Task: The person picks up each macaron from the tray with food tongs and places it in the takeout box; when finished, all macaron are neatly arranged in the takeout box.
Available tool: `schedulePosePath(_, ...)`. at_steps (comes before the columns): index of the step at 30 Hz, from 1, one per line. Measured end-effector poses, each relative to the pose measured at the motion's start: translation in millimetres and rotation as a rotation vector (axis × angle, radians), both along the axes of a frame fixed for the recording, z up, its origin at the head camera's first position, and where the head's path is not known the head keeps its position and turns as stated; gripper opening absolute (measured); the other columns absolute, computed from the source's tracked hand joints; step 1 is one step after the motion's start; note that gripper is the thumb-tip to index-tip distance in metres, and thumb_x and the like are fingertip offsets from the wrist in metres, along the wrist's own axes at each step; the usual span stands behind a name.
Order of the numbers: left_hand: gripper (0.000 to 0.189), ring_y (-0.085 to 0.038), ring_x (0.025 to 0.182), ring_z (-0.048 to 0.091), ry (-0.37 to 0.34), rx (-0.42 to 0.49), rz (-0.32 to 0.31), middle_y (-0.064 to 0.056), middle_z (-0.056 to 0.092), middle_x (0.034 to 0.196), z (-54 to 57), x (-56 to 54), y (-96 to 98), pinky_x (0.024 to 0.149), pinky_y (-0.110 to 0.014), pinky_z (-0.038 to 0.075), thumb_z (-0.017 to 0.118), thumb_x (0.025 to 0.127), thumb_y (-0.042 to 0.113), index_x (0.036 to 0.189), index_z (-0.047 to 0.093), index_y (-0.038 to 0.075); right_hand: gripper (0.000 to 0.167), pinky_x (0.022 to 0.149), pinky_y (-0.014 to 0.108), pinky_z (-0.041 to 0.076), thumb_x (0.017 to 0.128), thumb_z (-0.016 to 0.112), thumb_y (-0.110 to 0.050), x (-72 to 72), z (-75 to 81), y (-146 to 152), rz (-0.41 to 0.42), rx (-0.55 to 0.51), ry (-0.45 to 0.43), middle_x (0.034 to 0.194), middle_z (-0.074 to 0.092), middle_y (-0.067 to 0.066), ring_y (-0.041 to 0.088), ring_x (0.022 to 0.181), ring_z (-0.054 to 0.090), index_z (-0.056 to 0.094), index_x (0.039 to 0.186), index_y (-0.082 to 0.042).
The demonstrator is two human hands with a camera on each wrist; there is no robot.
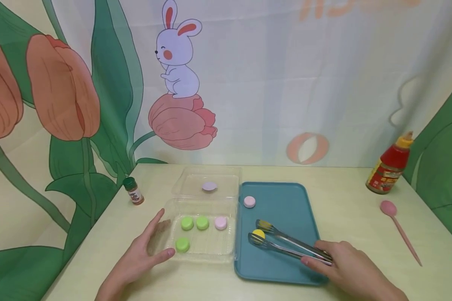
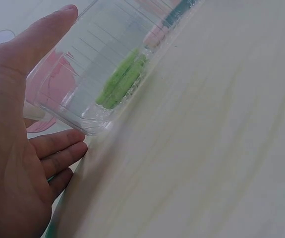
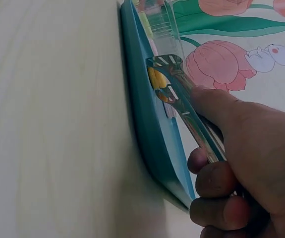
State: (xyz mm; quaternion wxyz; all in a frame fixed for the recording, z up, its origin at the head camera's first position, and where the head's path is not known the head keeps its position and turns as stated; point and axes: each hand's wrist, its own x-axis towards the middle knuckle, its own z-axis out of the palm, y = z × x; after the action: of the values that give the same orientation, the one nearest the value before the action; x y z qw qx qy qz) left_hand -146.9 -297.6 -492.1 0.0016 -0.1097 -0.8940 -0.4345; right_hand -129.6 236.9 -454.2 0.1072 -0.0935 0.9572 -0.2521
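My right hand (image 1: 344, 265) grips metal tongs (image 1: 291, 244) over the blue tray (image 1: 278, 271). The slotted tong heads stand on either side of a yellow macaron (image 1: 259, 233) lying on the tray. A pale pink macaron (image 1: 250, 202) sits near the tray's upper left. At the left corner of a clear plastic box (image 1: 207, 257), my left hand (image 1: 141, 253) has its fingers and thumb spread, with fingertips right at the wall in the left wrist view. Inside the box are several green macarons (image 1: 202, 222) and one pinkish-lilac macaron (image 1: 220, 223).
The box's hinged lid (image 1: 226, 182) lies folded back, with a lilac oval (image 1: 209, 186) on it. A small green-capped spice jar (image 1: 133, 191) stands at the back left. On the right are a red sauce bottle (image 1: 389, 165) and a pink spoon (image 1: 401, 232). A printed curtain (image 1: 263, 83) hangs behind.
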Motion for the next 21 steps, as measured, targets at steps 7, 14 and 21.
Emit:
schedulePosePath(7, 0.109, -0.048, 0.164, 0.034, 0.009, -0.005, -0.001, -0.013, 0.051, 0.171, -1.5, 0.0, -0.7, 0.125, -0.082, 0.024, 0.087, 0.098, 0.041, 0.18, 0.016, 0.035, 0.037, 0.06, 0.027, 0.038, 0.099, 0.079, -0.06, -5.4, -4.5, -4, -0.026, -0.002, -0.051, 0.071, 0.054, -0.002, 0.015, 0.067, 0.053, 0.072, 0.096, -0.024)
schedulePosePath(14, 0.109, -0.047, 0.164, 0.034, 0.008, -0.007, 0.006, -0.013, 0.05, 0.172, -2.1, 0.1, -1.1, 0.125, -0.081, 0.025, 0.087, 0.097, 0.042, 0.18, 0.015, 0.037, 0.033, 0.059, 0.024, 0.038, 0.101, 0.079, -0.054, -7.4, -10.1, -2, 0.009, -0.037, -0.028, 0.068, 0.052, -0.004, 0.013, 0.065, 0.052, 0.071, 0.092, -0.023)
schedulePosePath(21, 0.11, -0.049, 0.164, 0.032, 0.0, -0.009, 0.01, -0.014, 0.049, 0.173, -1.1, 0.3, -1.0, 0.125, -0.082, 0.023, 0.086, 0.098, 0.043, 0.18, 0.014, 0.036, 0.032, 0.059, 0.023, 0.039, 0.104, 0.077, -0.051, -7.9, -13.7, 1, 0.046, -0.09, -0.012, 0.068, 0.051, -0.005, 0.011, 0.064, 0.051, 0.071, 0.091, -0.022)
